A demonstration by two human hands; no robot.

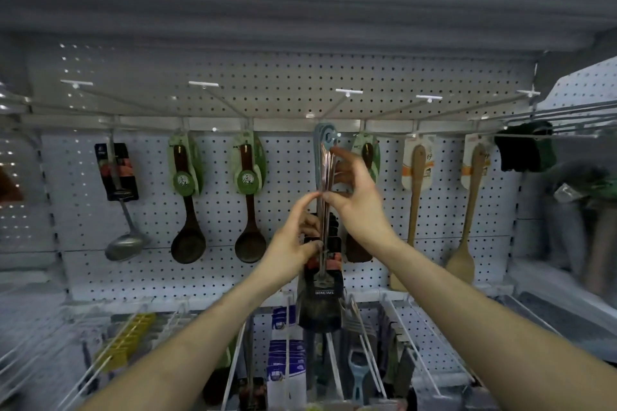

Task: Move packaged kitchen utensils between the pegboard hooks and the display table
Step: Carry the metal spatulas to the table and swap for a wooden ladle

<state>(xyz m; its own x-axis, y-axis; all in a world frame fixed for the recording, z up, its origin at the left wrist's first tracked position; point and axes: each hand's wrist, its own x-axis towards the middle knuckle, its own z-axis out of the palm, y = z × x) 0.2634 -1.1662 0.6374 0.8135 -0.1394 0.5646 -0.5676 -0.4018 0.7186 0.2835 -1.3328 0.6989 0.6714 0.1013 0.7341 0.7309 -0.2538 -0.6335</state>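
A packaged metal utensil (324,173) with a grey-blue top and a dark card (322,290) low on its handle hangs at a centre hook (334,136) of the white pegboard (283,100). My left hand (297,237) pinches the thin metal handle at mid height. My right hand (354,197) pinches the handle just above it, with its fingers reaching up toward the hook. The utensil's lower end is dark and blurred, so its shape is unclear.
The same row holds a steel ladle (122,210), two dark wooden ladles (187,210) (249,207), another partly hidden behind my right hand, and two pale wooden spatulas (414,203) (467,220). Long wire hooks with more packaged goods (287,360) jut out below.
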